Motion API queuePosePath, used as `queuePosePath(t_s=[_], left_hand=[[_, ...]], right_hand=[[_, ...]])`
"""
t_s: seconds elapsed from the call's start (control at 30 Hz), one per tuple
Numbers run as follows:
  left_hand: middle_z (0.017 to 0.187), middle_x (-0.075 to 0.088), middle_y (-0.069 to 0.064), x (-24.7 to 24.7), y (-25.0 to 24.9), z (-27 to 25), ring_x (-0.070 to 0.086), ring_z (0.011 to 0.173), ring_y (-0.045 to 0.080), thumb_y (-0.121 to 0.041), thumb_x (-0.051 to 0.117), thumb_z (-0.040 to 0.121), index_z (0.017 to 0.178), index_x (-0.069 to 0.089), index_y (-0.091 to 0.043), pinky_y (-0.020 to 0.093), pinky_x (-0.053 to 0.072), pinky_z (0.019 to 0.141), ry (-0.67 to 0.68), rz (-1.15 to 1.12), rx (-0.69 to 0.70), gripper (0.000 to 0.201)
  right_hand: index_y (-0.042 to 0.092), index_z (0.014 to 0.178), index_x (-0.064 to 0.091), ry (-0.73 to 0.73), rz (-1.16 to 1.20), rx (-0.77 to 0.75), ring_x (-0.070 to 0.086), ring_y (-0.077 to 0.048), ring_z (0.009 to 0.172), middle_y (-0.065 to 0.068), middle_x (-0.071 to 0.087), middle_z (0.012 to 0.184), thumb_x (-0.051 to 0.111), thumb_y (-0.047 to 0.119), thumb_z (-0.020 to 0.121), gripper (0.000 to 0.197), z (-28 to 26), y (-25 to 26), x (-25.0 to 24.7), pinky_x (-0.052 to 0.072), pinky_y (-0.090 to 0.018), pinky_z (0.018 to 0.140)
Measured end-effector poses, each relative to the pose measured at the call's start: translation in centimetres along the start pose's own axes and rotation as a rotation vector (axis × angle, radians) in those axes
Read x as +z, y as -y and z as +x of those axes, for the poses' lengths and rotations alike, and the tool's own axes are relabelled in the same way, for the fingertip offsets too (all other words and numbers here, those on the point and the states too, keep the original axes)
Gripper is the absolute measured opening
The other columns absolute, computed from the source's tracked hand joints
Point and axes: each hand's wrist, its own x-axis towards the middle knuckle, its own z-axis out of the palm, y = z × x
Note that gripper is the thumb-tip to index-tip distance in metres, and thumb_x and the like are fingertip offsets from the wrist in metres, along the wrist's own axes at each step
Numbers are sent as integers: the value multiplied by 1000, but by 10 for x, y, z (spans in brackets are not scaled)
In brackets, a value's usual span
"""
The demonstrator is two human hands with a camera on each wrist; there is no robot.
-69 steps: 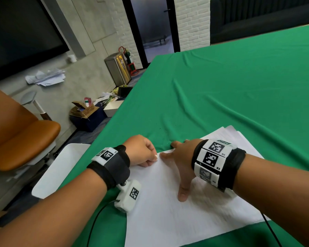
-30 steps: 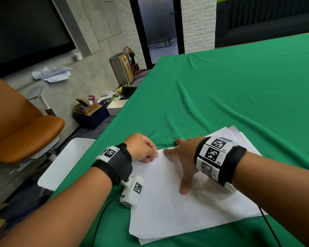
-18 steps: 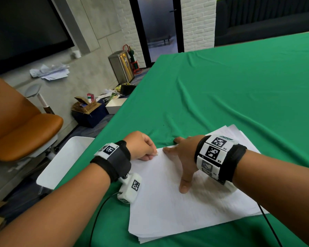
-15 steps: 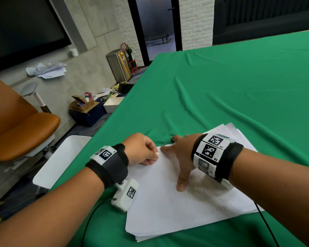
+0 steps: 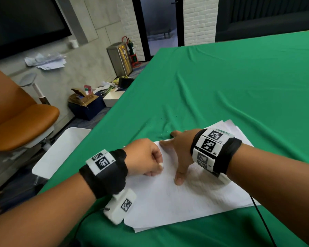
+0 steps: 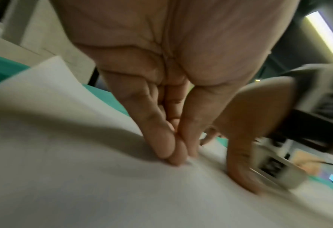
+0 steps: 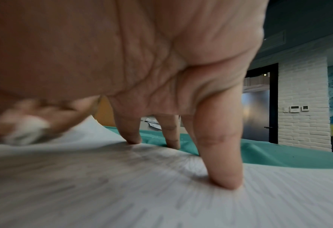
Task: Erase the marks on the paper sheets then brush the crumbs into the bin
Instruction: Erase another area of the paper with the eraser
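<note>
Paper [image 5: 177, 198] lies stacked on the green cloth [image 5: 221, 82] near its left edge. Left hand [image 5: 143, 157] pinches a white eraser [image 5: 161, 164] against the paper's top sheet; right hand [image 5: 181, 150], fingers spread wide, presses the paper flat just beside it.

The table wears a green cloth [image 5: 221, 82], matt and soft, rumpled into long folds; the paper sheets [image 5: 168, 202] on it are thin white matt paper, the top one faintly dimpled; the bin [image 5: 61, 148] at the table's edge looks smooth white plastic; the chair [image 5: 21, 125] has smooth orange upholstery with a slight sheen; the far canister [image 5: 119, 58] is brushed metal.
</note>
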Motion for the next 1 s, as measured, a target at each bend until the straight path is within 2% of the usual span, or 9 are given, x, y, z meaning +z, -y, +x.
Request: queuePosePath(t_s=[0.07, 0.13, 0.27, 0.37, 0.47, 0.6, 0.8, 0.9, 1.0], left_hand=[[73, 77, 3, 7, -5, -12, 76, 68, 17, -11, 78, 79, 85, 73, -13, 28, 64, 70, 124, 119, 23, 8], [75, 78, 3, 4, -7, -11, 77, 72, 19, -13, 77, 82, 87, 75, -13, 29, 64, 72, 133, 121, 20, 5], [70, 76, 6, -12, 0, 14, 76, 72, 25, -13, 74, 83, 79, 76, -8, 42, 64, 74, -114, 109, -31, 7], [67, 75, -1, -10, -3, 16, 73, 67, 15, -16, 72, 85, 77, 75, -12, 37, 63, 75, -159, 182, 2, 10], [72, 75, -7, 4, -8, -10, 69, 64, 4, -19, 72, 84, 82, 75, -18, 30, 61, 73, -16, 271, 69, 4], [78, 78, 2, 14, -10, -30, 76, 75, 18, -14, 76, 84, 90, 76, -13, 32, 64, 76, 215, 141, 70, 5], [75, 76, -2, -1, -4, 0, 74, 76, 20, -21, 75, 87, 82, 74, -16, 31, 61, 73, -116, 191, -3, 6], [91, 68, -5, 18, -18, -22, 62, 85, 18, -31, 65, 93, 94, 68, -24, 27, 44, 70, -123, 496, 92, 7], [99, 66, -6, 37, -24, -57, 61, 91, 16, -33, 63, 95, 99, 66, -25, 31, 51, 80, 18, 539, 180, 9]], right_hand=[[53, 158, 6, 7, 3, 0, 45, -36, 141, 0, 21, 165, 88, 79, 43, 144, -1, 1, -1, 46, -56, 108], [52, 159, 5, 13, 8, 4, 44, -35, 143, 0, 19, 166, 88, 77, 45, 143, -2, 2, 0, 45, -55, 109], [55, 157, 11, 0, 12, 3, 50, -36, 137, 0, 26, 163, 86, 82, 39, 143, -3, 4, -1, 47, -55, 105], [55, 158, 6, 1, -1, 6, 48, -35, 139, 1, 24, 163, 85, 83, 39, 146, -1, 4, 0, 46, -55, 107], [56, 157, 5, -12, -10, 9, 47, -35, 140, 2, 23, 164, 86, 82, 38, 146, -1, 3, 0, 47, -56, 107], [55, 158, 4, -2, -5, 16, 46, -35, 141, 2, 19, 166, 87, 79, 43, 144, -2, 2, 0, 46, -54, 108], [53, 159, 4, 9, 0, 9, 42, -34, 145, 3, 20, 166, 87, 79, 44, 145, -1, 3, 0, 44, -55, 110], [53, 159, 6, -10, -14, 3, 44, -35, 143, 3, 21, 166, 87, 80, 43, 144, 0, 3, 0, 45, -55, 109], [53, 159, 4, -20, -36, 7, 45, -36, 142, 2, 21, 165, 85, 82, 43, 144, 1, 4, 1, 45, -53, 108]])
